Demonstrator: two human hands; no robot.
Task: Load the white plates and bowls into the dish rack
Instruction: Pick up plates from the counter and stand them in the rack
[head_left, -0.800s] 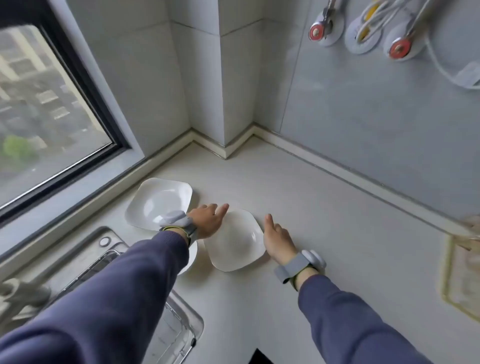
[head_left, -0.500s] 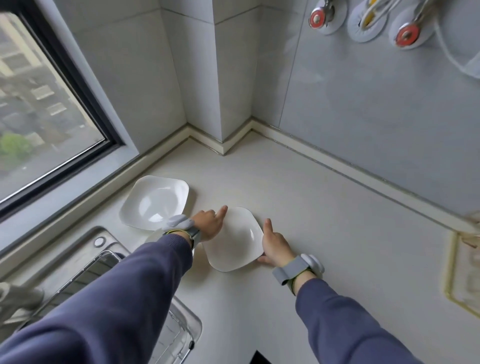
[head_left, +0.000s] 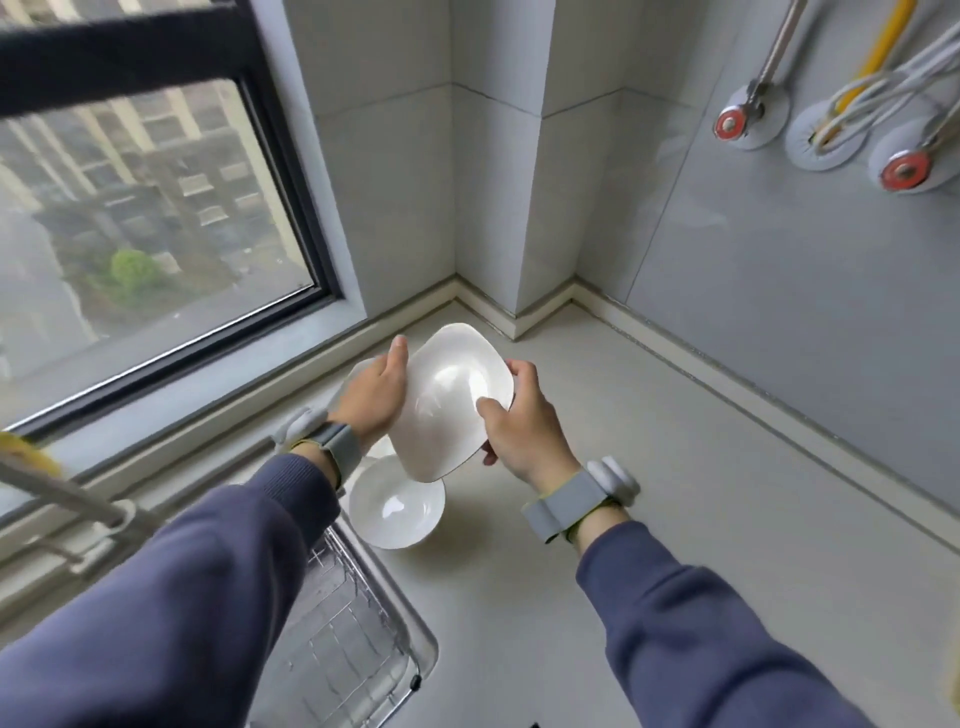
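A white square plate (head_left: 447, 400) is tilted in the air above the counter, held from both sides. My left hand (head_left: 376, 395) grips its left edge and my right hand (head_left: 522, 421) grips its right edge, thumb on the face. Below it a round white bowl (head_left: 395, 506) rests on the counter. Another white plate (head_left: 358, 370) lies behind my left hand, mostly hidden. The wire dish rack (head_left: 343, 618) sits in the sink at the lower left, partly covered by my left sleeve.
The pale counter (head_left: 675, 493) runs right and back to the tiled corner. A window (head_left: 145, 208) stands on the left above a sill. Pipes and valves (head_left: 779, 119) hang on the right wall. A faucet (head_left: 57, 493) crosses the left edge.
Both hands closed on the square plate and raised it off the counter, tilting it. The bowl beneath my left arm has come into view. The camera tilted up.
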